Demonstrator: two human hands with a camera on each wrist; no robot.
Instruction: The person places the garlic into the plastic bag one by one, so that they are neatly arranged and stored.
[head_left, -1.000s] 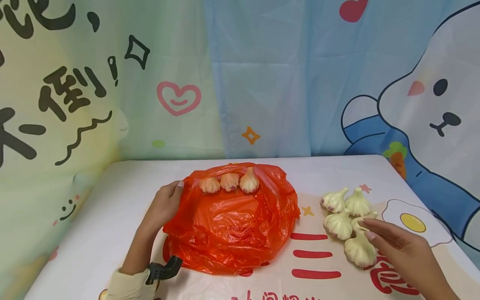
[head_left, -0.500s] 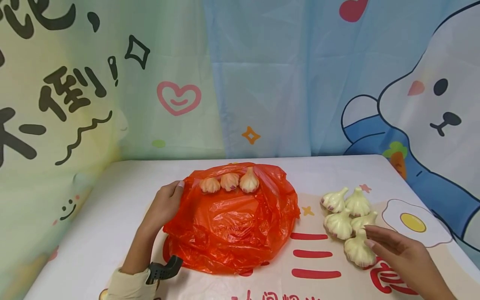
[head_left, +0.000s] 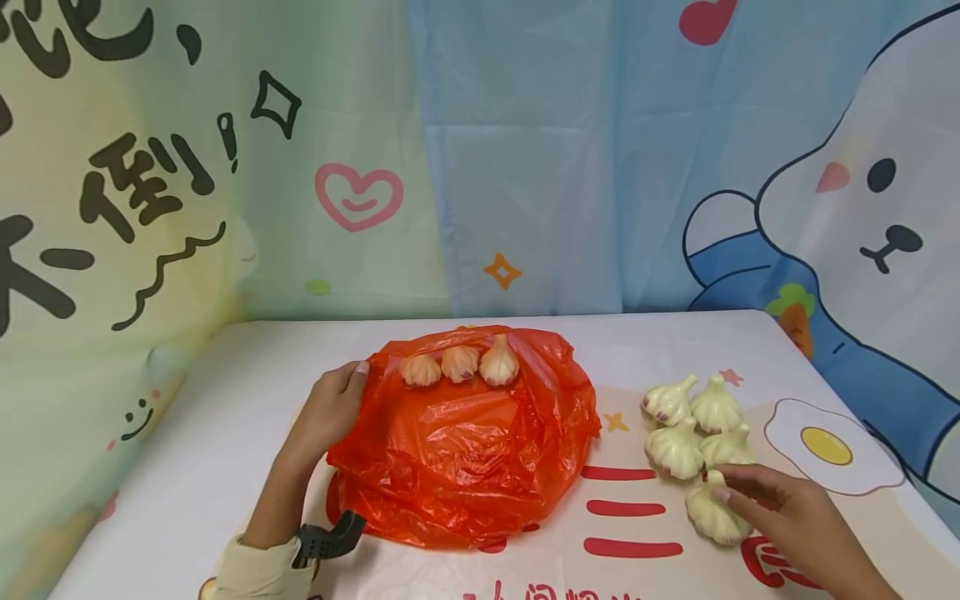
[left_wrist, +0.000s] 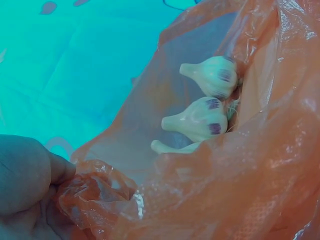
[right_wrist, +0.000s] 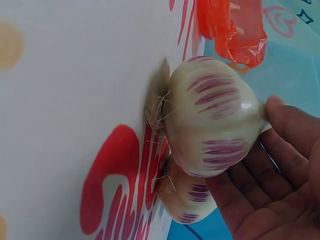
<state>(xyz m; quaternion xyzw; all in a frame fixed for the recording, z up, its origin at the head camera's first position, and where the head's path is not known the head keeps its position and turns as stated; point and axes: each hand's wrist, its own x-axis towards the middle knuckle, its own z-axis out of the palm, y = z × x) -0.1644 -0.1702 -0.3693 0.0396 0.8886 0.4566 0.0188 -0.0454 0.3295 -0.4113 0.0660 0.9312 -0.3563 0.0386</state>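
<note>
At the left rim of an orange-red plastic bag (head_left: 465, 483), my left hand (head_left: 333, 412) pinches the film between thumb and fingers. Inside the open bag, against its far side, lie three garlic bulbs (head_left: 459, 364); the left wrist view shows their pale necks and purple streaks, one garlic bulb (left_wrist: 175, 148) partly hidden by film. My right hand (head_left: 795, 512) pinches the neck of the nearest loose garlic bulb (head_left: 717, 512) on the right. In the right wrist view this garlic bulb (right_wrist: 212, 120) shows purple stripes and dry roots, its base close to the table.
Several more garlic bulbs (head_left: 675, 450) stand grouped just beyond the pinched one. The table (head_left: 630, 350) has a printed cover with red strokes and a fried egg picture. A printed cloth (head_left: 525, 167) hangs behind it. My left wrist wears a black strap (head_left: 330, 537).
My right hand has come down and nearer to me, and its thumb and fingers have taken hold of the nearest bulb, which has shifted slightly. My left hand and the bag stay put.
</note>
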